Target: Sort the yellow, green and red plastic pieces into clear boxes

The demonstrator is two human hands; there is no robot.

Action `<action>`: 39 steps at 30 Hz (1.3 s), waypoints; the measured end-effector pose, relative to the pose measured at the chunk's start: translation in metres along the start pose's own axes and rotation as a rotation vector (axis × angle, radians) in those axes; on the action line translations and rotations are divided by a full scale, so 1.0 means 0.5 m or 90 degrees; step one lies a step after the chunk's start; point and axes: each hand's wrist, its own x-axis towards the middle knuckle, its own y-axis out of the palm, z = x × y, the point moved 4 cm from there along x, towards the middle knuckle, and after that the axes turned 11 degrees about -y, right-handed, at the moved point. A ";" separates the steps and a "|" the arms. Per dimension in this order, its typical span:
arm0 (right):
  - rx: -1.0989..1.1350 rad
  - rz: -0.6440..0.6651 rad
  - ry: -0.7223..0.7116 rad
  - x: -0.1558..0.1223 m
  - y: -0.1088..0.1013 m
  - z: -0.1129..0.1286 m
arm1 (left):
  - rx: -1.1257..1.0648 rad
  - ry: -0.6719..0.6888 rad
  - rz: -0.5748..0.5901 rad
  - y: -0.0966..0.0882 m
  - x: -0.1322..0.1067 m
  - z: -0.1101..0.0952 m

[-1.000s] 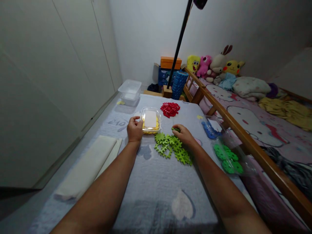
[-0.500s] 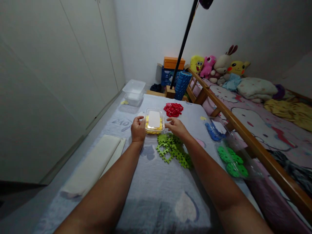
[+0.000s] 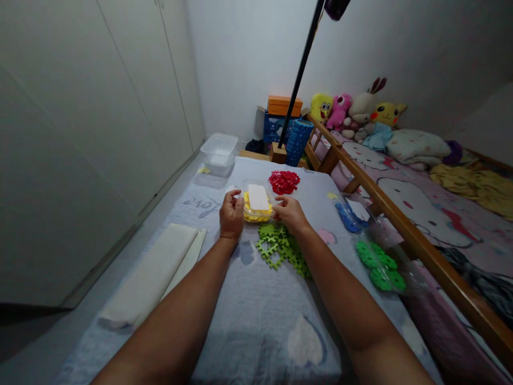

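A clear plastic box [image 3: 250, 215] with yellow pieces inside and a white label on its lid is between my hands. My left hand [image 3: 231, 216] has its fingers curled against the box's left side. On the right side, my right hand [image 3: 292, 214] pinches the box's edge between thumb and fingers. Just in front of the box lies a pile of light-green interlocking pieces [image 3: 276, 243], partly covered by my right forearm. A heap of red pieces [image 3: 284, 182] sits right behind my right hand.
An open clear plastic tub [image 3: 219, 149] stands at the far left of the cloth-covered table [image 3: 256, 321]. Folded cream cloth [image 3: 154, 272] lies on the left. Along the right edge are clear packs of blue pieces [image 3: 348, 214] and green discs [image 3: 379, 262], beside a wooden bed rail [image 3: 401, 219].
The box has shifted slightly to the right and towards me, and its lid looks tilted differently. My left hand has moved right with it; my right hand stays at its side.
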 end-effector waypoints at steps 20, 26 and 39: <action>-0.293 -0.280 -0.003 0.027 -0.317 -0.096 | 0.097 0.031 0.000 -0.003 -0.009 -0.018; -0.618 -0.260 -0.060 0.011 -0.303 -0.062 | 0.110 0.016 -0.004 -0.004 -0.010 -0.023; -0.777 0.037 -0.252 0.033 -0.204 -0.039 | 0.116 -0.007 -0.018 -0.006 -0.007 -0.016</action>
